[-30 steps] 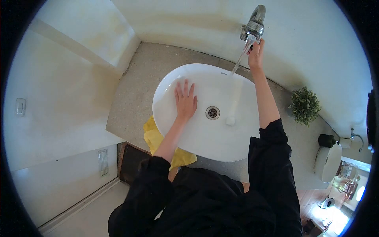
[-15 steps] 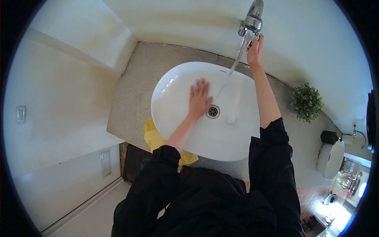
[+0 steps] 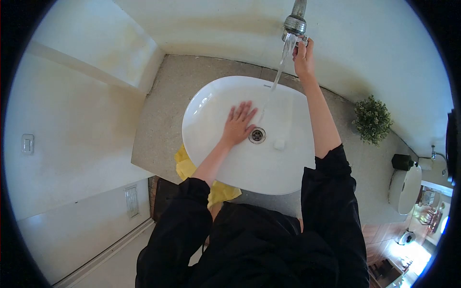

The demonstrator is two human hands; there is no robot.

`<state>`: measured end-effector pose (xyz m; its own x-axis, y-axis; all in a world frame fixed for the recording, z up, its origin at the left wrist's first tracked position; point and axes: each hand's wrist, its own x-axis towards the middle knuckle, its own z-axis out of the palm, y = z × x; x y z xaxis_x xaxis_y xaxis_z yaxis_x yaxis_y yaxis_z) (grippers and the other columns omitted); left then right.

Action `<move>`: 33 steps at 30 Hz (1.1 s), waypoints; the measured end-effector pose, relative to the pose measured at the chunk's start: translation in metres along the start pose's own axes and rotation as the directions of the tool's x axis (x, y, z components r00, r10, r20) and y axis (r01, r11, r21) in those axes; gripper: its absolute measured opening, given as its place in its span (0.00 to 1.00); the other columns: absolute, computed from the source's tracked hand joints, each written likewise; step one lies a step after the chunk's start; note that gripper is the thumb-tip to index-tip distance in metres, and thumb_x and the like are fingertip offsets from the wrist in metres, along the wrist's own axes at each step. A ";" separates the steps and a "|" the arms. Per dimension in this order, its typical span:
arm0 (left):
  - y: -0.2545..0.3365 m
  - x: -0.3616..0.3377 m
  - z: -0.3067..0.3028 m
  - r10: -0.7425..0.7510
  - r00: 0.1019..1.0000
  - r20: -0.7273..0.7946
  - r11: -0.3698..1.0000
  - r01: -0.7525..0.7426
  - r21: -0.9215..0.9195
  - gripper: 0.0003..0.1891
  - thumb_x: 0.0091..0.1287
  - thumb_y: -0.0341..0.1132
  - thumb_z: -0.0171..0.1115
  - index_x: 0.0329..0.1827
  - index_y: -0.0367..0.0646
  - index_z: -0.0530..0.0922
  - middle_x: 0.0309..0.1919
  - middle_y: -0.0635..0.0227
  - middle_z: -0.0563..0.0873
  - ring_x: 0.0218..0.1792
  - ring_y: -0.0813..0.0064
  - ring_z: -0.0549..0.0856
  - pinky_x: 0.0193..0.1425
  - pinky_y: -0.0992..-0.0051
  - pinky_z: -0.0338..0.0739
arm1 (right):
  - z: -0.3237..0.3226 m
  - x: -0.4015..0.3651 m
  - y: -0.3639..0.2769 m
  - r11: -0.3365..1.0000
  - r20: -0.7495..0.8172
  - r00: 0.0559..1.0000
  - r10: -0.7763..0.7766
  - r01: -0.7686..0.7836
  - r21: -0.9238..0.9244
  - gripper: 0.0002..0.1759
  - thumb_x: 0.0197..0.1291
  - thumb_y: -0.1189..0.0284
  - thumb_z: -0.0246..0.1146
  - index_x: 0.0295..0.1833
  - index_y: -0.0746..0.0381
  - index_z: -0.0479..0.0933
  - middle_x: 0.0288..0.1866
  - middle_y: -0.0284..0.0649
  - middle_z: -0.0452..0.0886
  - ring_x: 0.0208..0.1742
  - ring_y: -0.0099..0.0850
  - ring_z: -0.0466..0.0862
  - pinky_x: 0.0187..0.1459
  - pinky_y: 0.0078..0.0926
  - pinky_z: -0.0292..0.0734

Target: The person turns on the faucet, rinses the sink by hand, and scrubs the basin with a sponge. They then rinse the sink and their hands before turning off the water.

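My left hand (image 3: 238, 126) is over the inside of the white washbasin (image 3: 211, 165), palm down with its fingers spread, just left of the drain (image 3: 257, 135). It holds nothing. At the wall, the fingers of my right hand (image 3: 304, 61) are closed on the tap handle (image 3: 303, 40), beside the chrome tap (image 3: 295, 24). A stream of water (image 3: 285, 57) runs from the spout into the basin, to the right of my left hand's fingertips. A small whitish patch (image 3: 279, 144) shows on the basin floor right of the drain.
A yellow cloth (image 3: 223, 192) hangs at the front edge of the grey countertop (image 3: 163, 110). To the right stand a leafy potted plant (image 3: 372, 120), a dark bottle (image 3: 402, 162) and a second white basin (image 3: 404, 191). Walls border the counter at the back and left.
My left hand has shifted slightly left and down in the basin, its fingers spread wider. My right hand stays at the tap handle, and the water keeps running.
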<state>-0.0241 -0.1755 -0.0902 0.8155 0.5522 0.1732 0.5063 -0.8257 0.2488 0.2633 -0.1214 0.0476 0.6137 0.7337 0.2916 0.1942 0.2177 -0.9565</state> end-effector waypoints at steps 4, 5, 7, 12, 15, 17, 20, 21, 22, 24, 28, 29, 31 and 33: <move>-0.026 -0.017 -0.010 -0.074 0.997 -0.004 0.990 0.074 0.120 0.31 0.69 0.52 0.49 0.75 0.62 0.58 0.78 0.66 0.51 0.77 0.63 0.50 0.77 0.49 0.40 | -0.003 0.000 -0.002 0.996 0.037 0.999 0.032 -0.029 -0.081 0.21 0.73 0.61 0.45 0.62 0.63 0.61 0.36 0.37 0.72 0.36 0.25 0.72 0.41 0.26 0.71; -0.032 -0.020 -0.013 -0.098 0.995 -0.021 0.985 0.100 0.142 0.31 0.69 0.52 0.49 0.75 0.62 0.59 0.78 0.66 0.51 0.77 0.63 0.50 0.77 0.49 0.39 | -0.005 0.001 -0.002 0.994 0.055 0.997 0.054 -0.049 -0.093 0.22 0.74 0.60 0.46 0.64 0.63 0.60 0.39 0.39 0.73 0.38 0.26 0.72 0.43 0.26 0.72; -0.039 -0.026 -0.025 -0.147 0.987 -0.059 0.971 0.155 0.183 0.30 0.69 0.52 0.49 0.75 0.63 0.59 0.77 0.67 0.51 0.77 0.63 0.50 0.77 0.49 0.39 | 0.002 -0.012 -0.005 0.998 -0.058 0.998 0.039 -0.042 -0.052 0.26 0.74 0.59 0.46 0.68 0.64 0.56 0.49 0.44 0.71 0.43 0.28 0.72 0.46 0.29 0.71; -0.044 -0.044 -0.038 -0.323 0.932 -0.162 0.890 0.358 0.283 0.32 0.69 0.51 0.49 0.76 0.56 0.58 0.77 0.62 0.51 0.77 0.61 0.48 0.77 0.49 0.38 | 0.006 -0.121 0.033 0.949 -0.243 0.969 -0.046 -0.033 -0.313 0.31 0.70 0.63 0.52 0.72 0.67 0.54 0.69 0.59 0.58 0.67 0.48 0.64 0.67 0.42 0.59; -0.023 -0.058 -0.029 -0.461 0.880 -0.113 0.826 0.472 0.307 0.35 0.69 0.52 0.48 0.76 0.48 0.55 0.78 0.58 0.47 0.78 0.59 0.44 0.76 0.49 0.35 | 0.029 -0.207 0.045 0.748 -0.113 0.987 -0.111 0.008 -0.664 0.32 0.67 0.67 0.55 0.73 0.66 0.55 0.75 0.58 0.49 0.75 0.57 0.50 0.71 0.54 0.48; 0.005 -0.068 -0.017 -0.574 0.818 -0.029 0.786 0.561 0.259 0.38 0.69 0.54 0.47 0.76 0.41 0.52 0.77 0.53 0.45 0.78 0.56 0.42 0.76 0.49 0.33 | 0.048 -0.233 0.038 0.628 -0.099 0.993 -0.065 -0.036 -0.777 0.35 0.66 0.64 0.55 0.74 0.66 0.53 0.77 0.58 0.44 0.77 0.58 0.42 0.71 0.61 0.41; 0.051 -0.083 -0.010 -0.628 0.737 0.249 0.778 0.599 0.190 0.44 0.69 0.58 0.46 0.76 0.34 0.43 0.77 0.47 0.36 0.78 0.53 0.35 0.76 0.49 0.31 | 0.061 -0.246 0.061 0.418 -0.071 0.995 0.077 -0.097 -0.903 0.41 0.65 0.57 0.55 0.75 0.66 0.50 0.78 0.59 0.39 0.79 0.57 0.35 0.71 0.66 0.32; 0.061 -0.086 -0.007 -0.617 0.715 0.329 0.783 0.602 0.158 0.45 0.69 0.58 0.45 0.76 0.33 0.40 0.76 0.46 0.34 0.77 0.52 0.33 0.76 0.49 0.30 | 0.062 -0.245 0.074 0.384 -0.116 0.989 0.088 -0.141 -0.913 0.42 0.64 0.55 0.55 0.76 0.66 0.49 0.79 0.59 0.37 0.79 0.57 0.34 0.70 0.66 0.30; 0.074 -0.083 -0.014 -0.588 0.667 0.458 0.793 0.587 0.162 0.45 0.69 0.58 0.44 0.76 0.33 0.39 0.76 0.46 0.33 0.77 0.53 0.32 0.76 0.49 0.30 | 0.063 -0.244 0.082 0.347 -0.160 0.982 0.100 -0.186 -0.919 0.44 0.64 0.53 0.55 0.76 0.67 0.48 0.79 0.59 0.35 0.79 0.56 0.34 0.70 0.67 0.28; 0.096 -0.083 -0.028 -0.479 0.597 0.644 0.839 0.528 0.134 0.45 0.69 0.58 0.43 0.76 0.34 0.38 0.77 0.48 0.33 0.77 0.55 0.32 0.77 0.51 0.31 | 0.076 -0.237 0.088 0.368 -0.183 0.981 0.064 -0.193 -0.909 0.45 0.64 0.52 0.55 0.76 0.68 0.47 0.79 0.59 0.36 0.79 0.55 0.35 0.71 0.65 0.28; 0.108 -0.090 -0.047 -0.222 0.503 0.835 0.921 0.391 0.010 0.44 0.70 0.58 0.43 0.77 0.36 0.39 0.78 0.54 0.37 0.78 0.61 0.36 0.77 0.53 0.33 | 0.114 -0.222 0.096 0.520 0.004 1.000 0.004 0.002 -0.854 0.44 0.65 0.52 0.52 0.75 0.70 0.47 0.79 0.59 0.38 0.79 0.54 0.37 0.73 0.61 0.30; 0.105 -0.091 -0.052 -0.171 0.470 0.866 0.929 0.371 -0.018 0.43 0.70 0.58 0.42 0.77 0.36 0.40 0.78 0.56 0.38 0.78 0.63 0.37 0.77 0.53 0.34 | 0.128 -0.221 0.094 0.523 0.053 0.998 0.021 0.035 -0.852 0.44 0.65 0.52 0.51 0.76 0.70 0.46 0.79 0.58 0.39 0.80 0.52 0.37 0.73 0.60 0.30; 0.097 -0.099 -0.060 -0.268 0.469 0.841 0.921 0.380 0.081 0.42 0.70 0.56 0.43 0.77 0.38 0.42 0.78 0.59 0.41 0.79 0.67 0.40 0.77 0.51 0.36 | 0.155 -0.223 0.091 0.565 0.232 0.972 0.035 0.173 -0.807 0.42 0.66 0.54 0.50 0.76 0.69 0.45 0.79 0.56 0.40 0.80 0.49 0.39 0.74 0.57 0.32; 0.087 -0.105 -0.071 -0.458 0.454 0.764 0.859 0.449 0.248 0.41 0.70 0.55 0.43 0.77 0.38 0.44 0.78 0.58 0.43 0.79 0.66 0.42 0.77 0.50 0.34 | 0.175 -0.231 0.090 0.634 0.476 0.879 0.011 0.362 -0.683 0.40 0.67 0.56 0.49 0.76 0.68 0.46 0.79 0.53 0.42 0.80 0.47 0.41 0.75 0.54 0.33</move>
<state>-0.0859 -0.2974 -0.0189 0.3528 0.5411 -0.7634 0.8702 -0.4896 0.0551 0.0048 -0.1589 -0.1075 0.1773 0.9539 0.2420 0.8681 -0.0358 -0.4951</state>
